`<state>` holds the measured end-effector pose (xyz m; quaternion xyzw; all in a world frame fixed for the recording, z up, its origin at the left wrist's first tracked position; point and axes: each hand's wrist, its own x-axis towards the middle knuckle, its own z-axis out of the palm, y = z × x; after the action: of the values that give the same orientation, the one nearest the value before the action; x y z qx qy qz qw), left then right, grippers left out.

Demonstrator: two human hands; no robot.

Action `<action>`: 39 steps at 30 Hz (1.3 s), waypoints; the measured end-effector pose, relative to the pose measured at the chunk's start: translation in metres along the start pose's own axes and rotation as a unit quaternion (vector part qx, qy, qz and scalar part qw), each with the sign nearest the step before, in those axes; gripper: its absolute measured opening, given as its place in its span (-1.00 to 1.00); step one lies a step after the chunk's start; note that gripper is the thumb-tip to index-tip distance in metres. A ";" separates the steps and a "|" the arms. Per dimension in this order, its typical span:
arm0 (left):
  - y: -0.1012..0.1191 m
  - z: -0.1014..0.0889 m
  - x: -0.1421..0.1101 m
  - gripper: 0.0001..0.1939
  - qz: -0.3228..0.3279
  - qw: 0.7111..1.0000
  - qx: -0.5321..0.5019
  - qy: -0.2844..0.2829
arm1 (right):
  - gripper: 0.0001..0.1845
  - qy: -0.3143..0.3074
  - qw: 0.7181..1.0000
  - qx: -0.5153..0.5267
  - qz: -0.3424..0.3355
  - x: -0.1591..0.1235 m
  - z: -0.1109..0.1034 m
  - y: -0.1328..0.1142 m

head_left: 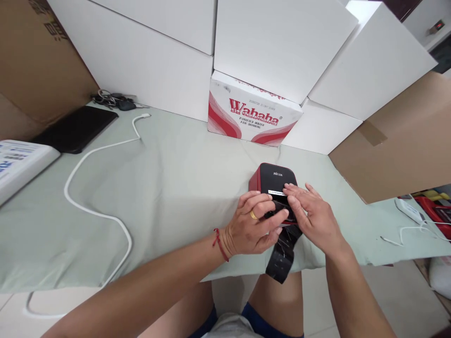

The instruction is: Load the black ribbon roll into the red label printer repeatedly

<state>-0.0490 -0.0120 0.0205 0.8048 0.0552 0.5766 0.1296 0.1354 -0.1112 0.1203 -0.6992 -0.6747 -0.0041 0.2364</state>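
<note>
The left hand [256, 223], fingers curled, and the right hand [314, 218], fingers nearly straight and together, touch the red-and-black box [276, 180] near the surface's [183, 173] front edge. A black strap [283, 256] (glossy, creased) hangs below it; the Wahaha carton [253, 112] stands behind.

Pale green cloth-covered table [183, 183]: white cable [65, 189] left, flat black slab [79, 129] far left, red-and-black box [273, 178] near, red-and-white carton [252, 117] far.
</note>
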 end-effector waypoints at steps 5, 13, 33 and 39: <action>-0.015 -0.006 0.003 -0.49 -0.107 0.992 -0.056 -0.030 | -0.57 0.010 1.000 0.017 0.006 -0.012 0.009 0.004; -0.027 -0.014 0.012 -0.71 -0.204 0.963 -0.167 -0.059 | -0.56 0.000 0.998 0.045 0.032 -0.014 0.012 0.006; -0.037 0.000 0.006 -0.15 -0.450 0.825 -0.339 -0.037 | -0.52 0.107 0.989 0.081 -0.059 -0.079 0.028 -0.014; -0.033 0.009 0.009 -0.16 -0.439 0.783 -0.440 -0.025 | -0.51 0.113 0.989 0.072 -0.056 -0.078 0.031 -0.014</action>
<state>-0.0353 0.0206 0.0170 0.5638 0.1395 0.3985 0.7098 0.1049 -0.1747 0.0716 -0.6367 -0.6799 -0.0478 0.3606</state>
